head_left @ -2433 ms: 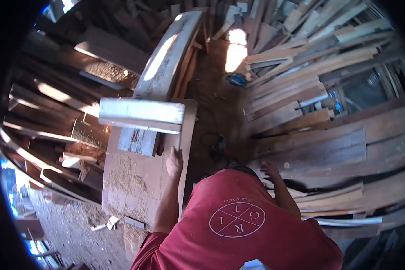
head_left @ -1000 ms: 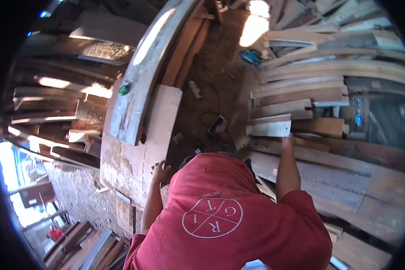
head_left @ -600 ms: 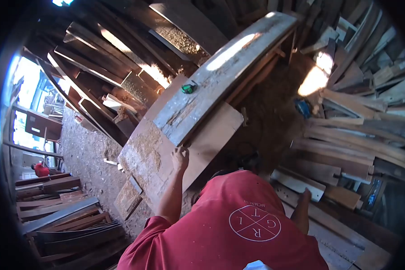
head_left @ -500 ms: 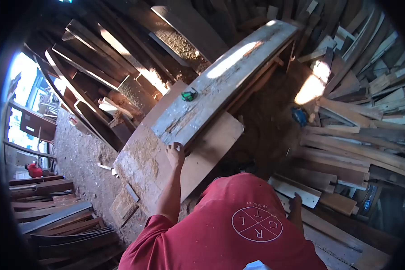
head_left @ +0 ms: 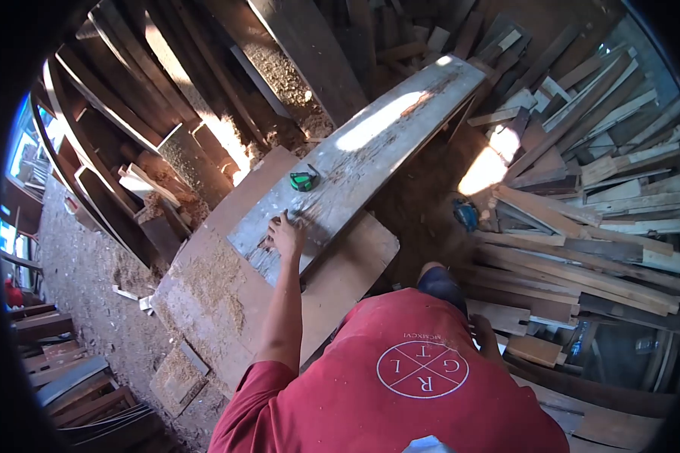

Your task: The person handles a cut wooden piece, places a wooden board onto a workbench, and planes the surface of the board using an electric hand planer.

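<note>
My left hand [head_left: 285, 235] is over the near end of a long grey weathered plank [head_left: 355, 162], fingers apart and nothing visible in them. Just beyond its fingertips a green and black tape measure [head_left: 304, 180] lies on the plank. The plank rests on a brown board [head_left: 347, 268] strewn with sawdust at its left part. My right hand [head_left: 485, 332] is low beside my red shirt, near short boards [head_left: 502, 315]; its fingers are partly hidden and dark.
Stacked boards and offcuts [head_left: 582, 257] fill the right side. Long planks [head_left: 189, 162] with shavings lean at the upper left. A blue object [head_left: 465, 214] lies on the floor beyond my foot [head_left: 440, 285]. More boards [head_left: 68, 370] lie at the lower left.
A short whitish board in my left hand went to my right hand, then onto the right stack, where my right hand left it. My left hand has moved over the plank toward the tape measure.
</note>
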{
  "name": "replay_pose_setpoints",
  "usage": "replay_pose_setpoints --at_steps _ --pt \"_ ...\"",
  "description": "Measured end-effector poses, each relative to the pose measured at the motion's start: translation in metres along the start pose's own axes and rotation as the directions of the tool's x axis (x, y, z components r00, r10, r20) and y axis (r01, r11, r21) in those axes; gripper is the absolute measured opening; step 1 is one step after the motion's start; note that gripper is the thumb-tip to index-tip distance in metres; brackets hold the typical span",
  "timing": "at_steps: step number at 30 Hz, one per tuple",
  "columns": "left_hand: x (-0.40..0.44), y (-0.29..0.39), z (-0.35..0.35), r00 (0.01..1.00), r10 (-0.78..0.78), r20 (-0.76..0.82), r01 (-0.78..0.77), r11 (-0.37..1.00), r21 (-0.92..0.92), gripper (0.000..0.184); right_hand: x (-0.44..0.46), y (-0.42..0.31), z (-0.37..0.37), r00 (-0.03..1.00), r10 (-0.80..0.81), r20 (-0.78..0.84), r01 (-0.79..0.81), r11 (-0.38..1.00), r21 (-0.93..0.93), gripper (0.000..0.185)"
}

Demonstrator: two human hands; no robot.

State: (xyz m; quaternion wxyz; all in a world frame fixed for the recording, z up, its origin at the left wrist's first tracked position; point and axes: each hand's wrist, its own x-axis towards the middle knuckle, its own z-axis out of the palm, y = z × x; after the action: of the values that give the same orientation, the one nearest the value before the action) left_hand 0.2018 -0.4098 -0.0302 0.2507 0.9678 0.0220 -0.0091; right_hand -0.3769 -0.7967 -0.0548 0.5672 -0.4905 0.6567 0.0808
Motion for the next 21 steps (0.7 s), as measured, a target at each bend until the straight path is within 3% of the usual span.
replay_pose_setpoints --at_steps 4,6,10,12,16,21 --pt "-0.008 0.004 0.000 0.998 0.054 -0.020 -0.052 0.994 0.100 0.064 -0.009 -0.060 -0.018 0.993 -0.096 -0.067 0.100 0.993 0.058 0.049" --pt "-0.004 0.011 0.000 1.000 0.029 -0.006 -0.029 0.997 0.068 0.065 -0.016 -0.088 -0.025 0.987 -0.147 -0.065 0.141 0.986 -0.088 0.052" --pt "0.012 0.040 -0.007 0.993 -0.115 0.024 0.113 0.991 0.073 0.071 -0.024 -0.115 -0.023 0.982 -0.180 -0.059 0.176 0.982 -0.062 0.054" --pt "0.026 0.046 0.003 0.999 -0.054 -0.007 0.054 0.998 0.013 0.076 -0.017 -0.121 -0.024 0.980 -0.190 0.052 0.184 0.977 0.107 0.053" --pt "0.058 0.068 0.021 0.997 0.029 0.066 -0.029 1.000 0.000 0.086 0.013 -0.143 -0.033 0.985 -0.174 0.009 0.171 0.978 0.120 0.052" --pt "0.097 0.089 0.040 0.995 -0.071 0.064 0.060 0.986 0.156 0.078 0.087 -0.194 -0.048 0.969 -0.234 0.075 0.205 0.937 0.283 0.044"
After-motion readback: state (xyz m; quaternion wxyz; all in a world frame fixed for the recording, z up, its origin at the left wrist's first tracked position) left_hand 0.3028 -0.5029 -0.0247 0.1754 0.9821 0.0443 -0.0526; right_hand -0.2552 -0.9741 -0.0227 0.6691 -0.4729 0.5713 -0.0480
